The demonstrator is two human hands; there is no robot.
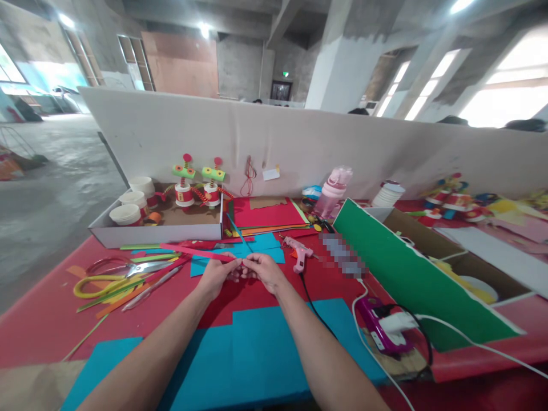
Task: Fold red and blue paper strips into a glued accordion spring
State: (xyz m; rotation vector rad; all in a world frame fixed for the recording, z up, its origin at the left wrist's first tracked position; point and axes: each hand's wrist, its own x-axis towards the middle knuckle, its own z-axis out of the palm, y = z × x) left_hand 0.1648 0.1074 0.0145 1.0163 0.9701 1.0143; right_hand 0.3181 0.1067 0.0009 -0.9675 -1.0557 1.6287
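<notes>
Red-covered counter (38, 314), bearing at right an open box (419, 274) with a green side and at far left a white tray (158, 235) of cups and figures. Near the centre, the left hand (220, 275), closed in a pinch, holds a red strip (194, 251); the right hand (266, 272), likewise pinched, meets a blue strip (240, 233). Just right lies a pink glue gun (298, 251).

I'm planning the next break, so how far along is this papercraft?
Two paper-cup figures stand in the white box, looking finished. In hand: the left hand pinches a red strip; the right hand is at its end, a blue strip beside them. Seemingly left: loose strips near the scissors and undecorated cups in the box.
</notes>
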